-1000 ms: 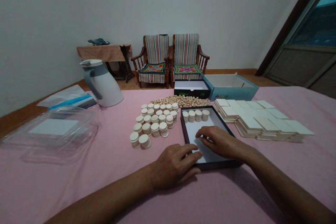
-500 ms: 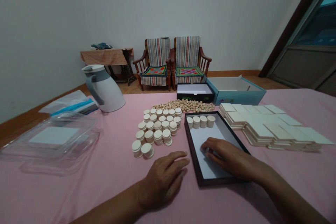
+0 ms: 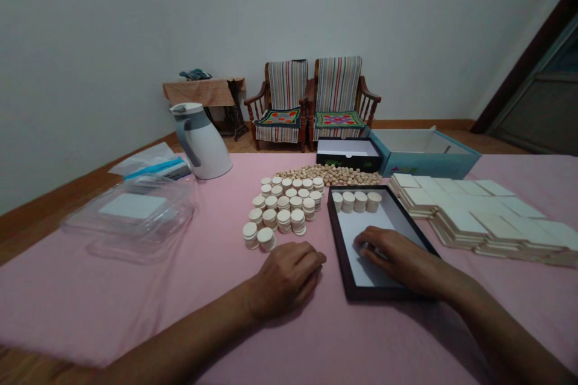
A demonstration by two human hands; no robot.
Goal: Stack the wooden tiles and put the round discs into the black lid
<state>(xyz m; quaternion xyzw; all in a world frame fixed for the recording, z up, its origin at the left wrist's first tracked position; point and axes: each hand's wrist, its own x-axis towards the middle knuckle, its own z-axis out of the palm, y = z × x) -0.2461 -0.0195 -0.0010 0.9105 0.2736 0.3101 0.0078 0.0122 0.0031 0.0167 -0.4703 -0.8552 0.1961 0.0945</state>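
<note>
My left hand (image 3: 291,277) rests on the pink cloth between the stacked discs and the tray, its fingers curled together; whether anything is inside is hidden. Over the white floor of the black-rimmed tray (image 3: 345,264) is my right hand (image 3: 392,255), fingers bent downward and their tips partly hidden, so what they hold cannot be made out. Several short stacks of pale round discs (image 3: 360,201) stand in a row at the tray's far end. More disc stacks (image 3: 283,219) stand in rows left of the tray, with a heap of small wooden pieces (image 3: 334,174) behind them.
Piles of square wooden tiles (image 3: 497,222) lie right of the tray. Behind are a black box (image 3: 347,161) and a blue box (image 3: 419,159). A white jug (image 3: 208,150), a flat packet (image 3: 158,169) and clear plastic packaging (image 3: 135,210) are at the left.
The view has shifted, so the scene sits further right. My left hand's fingers, spread before, are now drawn together. My right hand remains over the tray in much the same pose.
</note>
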